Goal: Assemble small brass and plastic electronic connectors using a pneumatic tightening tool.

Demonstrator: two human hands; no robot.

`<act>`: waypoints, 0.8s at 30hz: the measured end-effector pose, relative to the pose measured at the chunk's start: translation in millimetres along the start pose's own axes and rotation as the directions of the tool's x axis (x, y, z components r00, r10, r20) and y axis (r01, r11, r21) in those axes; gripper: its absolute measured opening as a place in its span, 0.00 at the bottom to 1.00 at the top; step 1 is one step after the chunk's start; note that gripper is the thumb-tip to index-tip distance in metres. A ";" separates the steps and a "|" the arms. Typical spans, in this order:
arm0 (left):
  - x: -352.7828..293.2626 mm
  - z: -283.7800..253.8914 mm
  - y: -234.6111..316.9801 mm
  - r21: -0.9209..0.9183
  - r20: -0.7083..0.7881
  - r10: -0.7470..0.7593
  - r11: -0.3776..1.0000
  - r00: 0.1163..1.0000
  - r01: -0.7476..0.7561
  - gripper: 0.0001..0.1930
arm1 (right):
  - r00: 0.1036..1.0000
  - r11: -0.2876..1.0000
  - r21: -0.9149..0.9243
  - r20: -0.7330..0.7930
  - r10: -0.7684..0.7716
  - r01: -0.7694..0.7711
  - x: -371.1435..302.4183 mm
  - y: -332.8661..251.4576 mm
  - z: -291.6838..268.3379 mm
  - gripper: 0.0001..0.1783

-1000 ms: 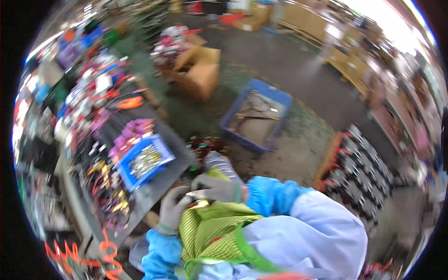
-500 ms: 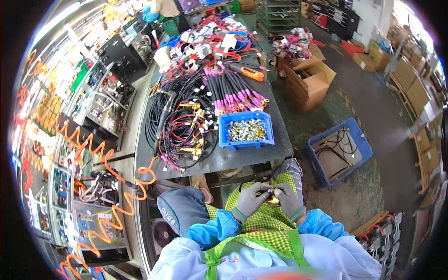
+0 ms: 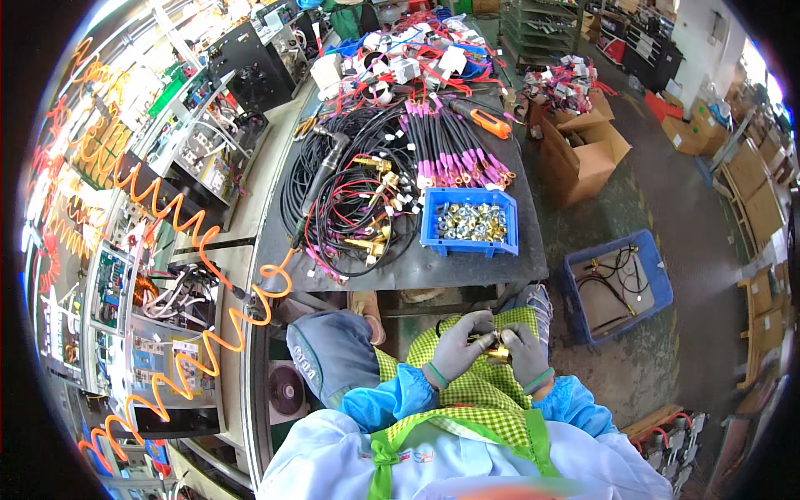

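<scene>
Above my lap, my left hand (image 3: pixel 456 353) and my right hand (image 3: pixel 526 358), both in grey gloves, meet at a small brass fitting (image 3: pixel 498 353). Fingers of both hands are closed on it in a pinch; its upper end is partly hidden by the fingertips. A thin dark cable (image 3: pixel 439 326) shows beside my left hand. Under the hands is a green checked apron (image 3: pixel 475 382). On the table ahead, a blue bin (image 3: pixel 469 247) holds loose nuts. Left of it lie coiled black cables (image 3: pixel 300 183) with brass fittings, and a pneumatic tool (image 3: pixel 321 179) rests across them.
Black cables with purple ends (image 3: pixel 450 142) lie behind the bin, near an orange-handled tool (image 3: pixel 490 124). Wired parts (image 3: pixel 408 58) are heaped farther back. A blue crate (image 3: pixel 586 321) and a cardboard box (image 3: pixel 583 167) stand right. An orange coiled hose (image 3: pixel 208 358) hangs left.
The view has shifted, so the table appears farther right and slightly higher. Both hands remain together at the brass fitting, and my left hand's fingers have shifted a little on it.
</scene>
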State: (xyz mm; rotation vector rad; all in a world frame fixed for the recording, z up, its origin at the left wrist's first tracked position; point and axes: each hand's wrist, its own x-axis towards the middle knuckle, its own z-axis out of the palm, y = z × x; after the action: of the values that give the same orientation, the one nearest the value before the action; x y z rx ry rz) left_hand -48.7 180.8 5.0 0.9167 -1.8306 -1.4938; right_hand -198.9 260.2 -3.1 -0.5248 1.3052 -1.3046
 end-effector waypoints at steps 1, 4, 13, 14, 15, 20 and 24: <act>1.4 0.1 5.0 0.000 -0.006 -0.003 1.000 1.000 0.003 0.22 | 1.000 1.000 0.001 0.002 0.000 0.000 0.9 -2.1 1.5 0.13; 2.6 -1.0 5.8 0.001 -0.026 0.008 1.000 1.000 -0.008 0.24 | 1.000 0.998 -0.060 0.017 0.020 -0.019 3.1 0.1 -0.4 0.13; 4.1 1.2 1.5 -0.290 -0.082 0.029 0.956 0.996 -0.052 0.29 | 1.000 1.000 0.015 0.001 0.000 0.000 -5.8 -15.9 13.9 0.12; 4.9 0.9 4.0 -0.235 -0.115 0.006 0.971 0.993 -0.033 0.29 | 1.000 1.000 0.009 -0.004 0.005 -0.005 -6.8 -9.8 9.5 0.12; 5.7 1.3 2.0 -0.155 -0.132 0.029 0.987 0.991 -0.049 0.29 | 0.999 0.997 -0.068 -0.004 -0.039 0.039 -1.3 -6.4 9.6 0.12; -3.7 -4.7 32.1 -0.059 0.036 0.155 0.986 0.987 -0.153 0.28 | 0.937 0.873 -0.344 0.082 -0.339 0.346 6.9 -2.8 5.4 0.12; -30.5 -16.6 45.0 -0.198 0.155 0.251 0.956 0.956 -0.219 0.25 | 0.980 0.962 -0.189 0.060 -0.191 0.199 15.5 -7.2 -4.8 0.11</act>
State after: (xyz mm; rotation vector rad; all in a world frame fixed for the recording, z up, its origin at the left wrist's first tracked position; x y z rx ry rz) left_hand -23.9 202.0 51.5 0.4722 -1.8210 -1.5975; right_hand -209.7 246.2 -4.2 -0.8310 1.3808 -1.3251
